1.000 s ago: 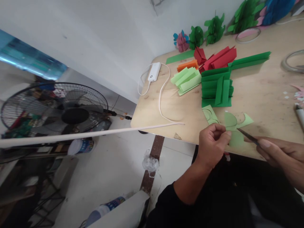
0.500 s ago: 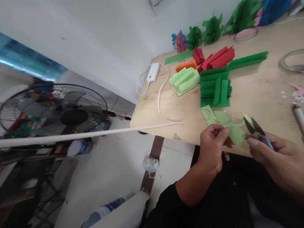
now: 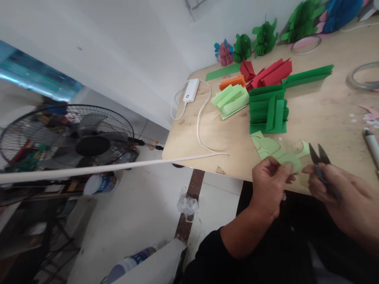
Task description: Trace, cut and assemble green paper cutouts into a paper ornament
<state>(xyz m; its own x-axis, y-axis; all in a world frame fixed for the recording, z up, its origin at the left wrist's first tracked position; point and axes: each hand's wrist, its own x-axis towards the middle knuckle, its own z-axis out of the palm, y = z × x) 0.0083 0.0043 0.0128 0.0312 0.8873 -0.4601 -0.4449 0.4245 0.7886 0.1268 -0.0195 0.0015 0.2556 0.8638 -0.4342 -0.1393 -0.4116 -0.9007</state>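
Note:
My left hand [image 3: 270, 183] pinches a rounded light green paper piece [image 3: 290, 161] at the table's front edge. To its right, my right hand [image 3: 340, 189] is closed around dark-bladed scissors [image 3: 319, 157], whose blades point away from me and stand apart. The blades do not touch the held paper. Light green cut scraps [image 3: 265, 146] lie just beyond my left hand. Behind them is a stack of folded dark green paper [image 3: 268, 112], with folded light green strips [image 3: 232, 100] to its left and red folded paper [image 3: 272, 73] farther back.
Paper honeycomb figures [image 3: 264, 37] stand along the wall. A white power bank [image 3: 191, 90] with a cable lies on the wooden table [image 3: 183, 136]. Tape rolls [image 3: 306, 45] and a pen [image 3: 371, 142] are on the right. A fan [image 3: 91, 146] stands at left.
The paper in my left hand has tilted and shifted slightly up and left. My left hand moved slightly right. The scissors turned more upright and their blades spread wider.

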